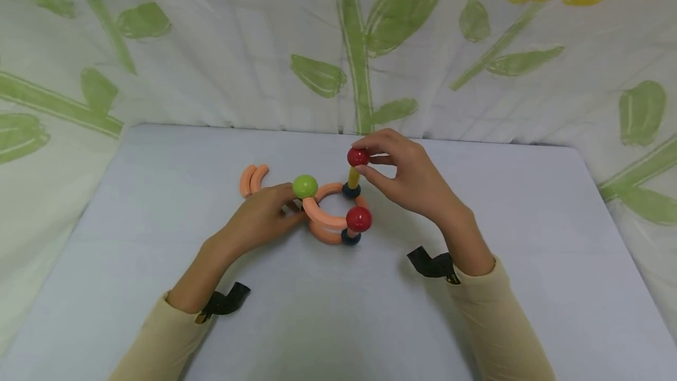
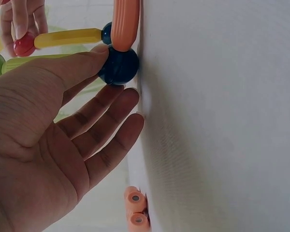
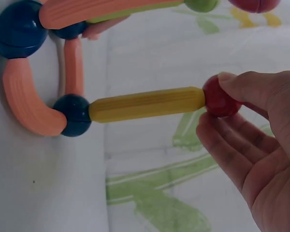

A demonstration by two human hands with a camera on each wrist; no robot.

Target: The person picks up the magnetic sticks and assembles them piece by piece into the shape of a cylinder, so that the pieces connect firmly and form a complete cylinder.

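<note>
A magnetic ball-and-stick frame stands on the table. Its base is a ring of curved orange sticks (image 3: 24, 96) joined by dark blue balls (image 1: 351, 237). My right hand (image 1: 407, 175) pinches a red ball (image 3: 222, 96) between thumb and fingers, on top of an upright yellow stick (image 3: 147, 105). At the left side of the ring, my left hand (image 2: 63, 116) holds a dark blue ball (image 2: 120, 66) by thumb and fingertips. Above that hand, a curved orange stick (image 1: 324, 215) links a green ball (image 1: 305, 186) to another red ball (image 1: 359, 219). A green stick (image 2: 24, 64) is partly hidden behind the left thumb.
Two loose curved orange sticks (image 1: 252, 180) lie side by side beyond the left hand. The white table (image 1: 328, 310) ends at a hanging cloth (image 1: 227, 63) painted with green leaves. Black straps (image 1: 431, 263) stick out at both wrists.
</note>
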